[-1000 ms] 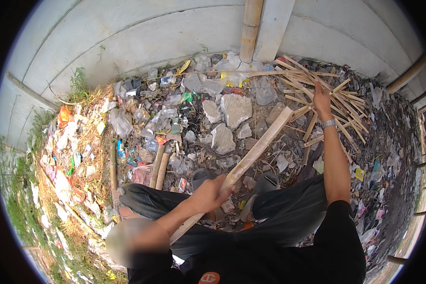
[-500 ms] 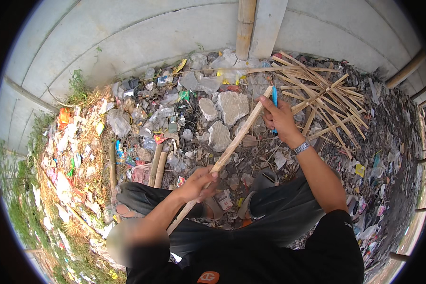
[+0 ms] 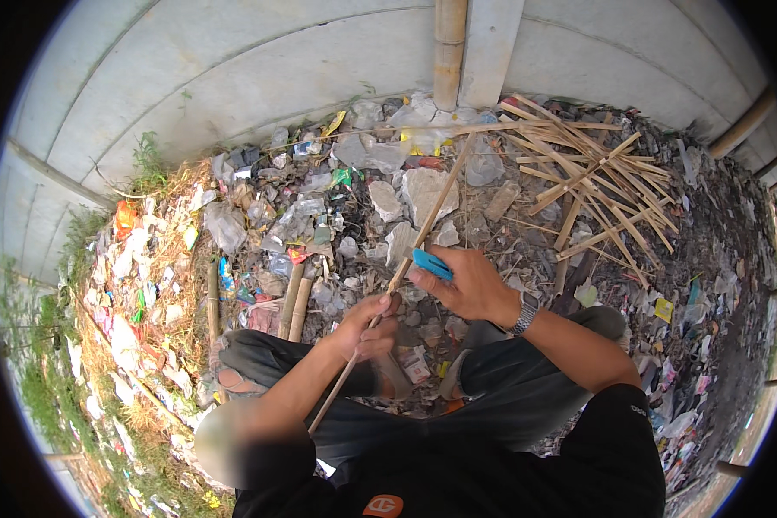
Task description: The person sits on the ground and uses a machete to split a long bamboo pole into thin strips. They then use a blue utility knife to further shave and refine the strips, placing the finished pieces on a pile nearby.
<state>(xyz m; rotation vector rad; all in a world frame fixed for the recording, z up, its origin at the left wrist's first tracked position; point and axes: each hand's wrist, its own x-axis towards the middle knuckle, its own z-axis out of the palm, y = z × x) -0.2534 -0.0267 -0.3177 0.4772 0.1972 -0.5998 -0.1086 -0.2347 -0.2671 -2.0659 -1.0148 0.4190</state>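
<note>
My left hand [image 3: 367, 328] grips a long thin bamboo strip [image 3: 423, 229] that runs from near my lap up and to the right over the rubbish. My right hand [image 3: 466, 285] holds a blue-handled tool [image 3: 431, 262] against the strip just above my left hand. A metal watch [image 3: 524, 317] sits on my right wrist. I am squatting, with my knees in dark trousers below both hands.
A pile of split bamboo strips [image 3: 596, 177] lies at the upper right. Stones, plastic scraps and litter [image 3: 319, 224] cover the ground ahead. A curved concrete wall [image 3: 233, 78] stands behind, with an upright bamboo pole [image 3: 448, 47] against it. Short bamboo pieces [image 3: 292, 302] lie left of my hands.
My right hand came back from the bamboo pile toward my body and now meets the strip close to my left hand. The strip has tilted more upright.
</note>
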